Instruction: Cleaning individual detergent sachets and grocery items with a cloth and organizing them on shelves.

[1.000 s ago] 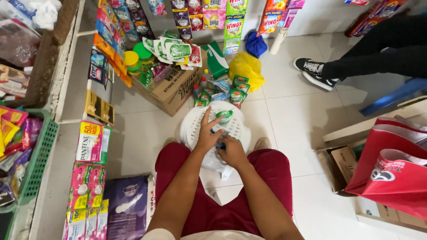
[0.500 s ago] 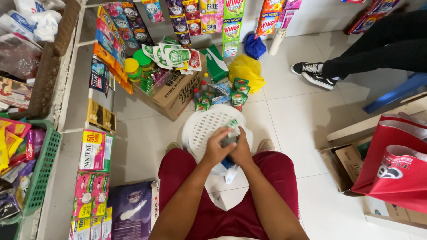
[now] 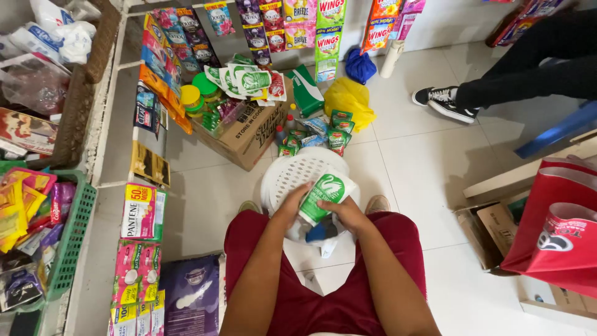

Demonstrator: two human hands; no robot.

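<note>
Both hands are closed round a green-and-white sachet (image 3: 328,194), held just above the white slotted stool top (image 3: 292,174) between the knees: the left hand (image 3: 297,202) grips its lower edge, the right hand (image 3: 344,213) pinches the side. Small blue and white bits (image 3: 322,235) sit below. A slack pinch could, I reckon, let the slick pack slide off onto the tiled floor (image 3: 410,155).

Seated person (image 3: 528,68) cut off above legs
</note>
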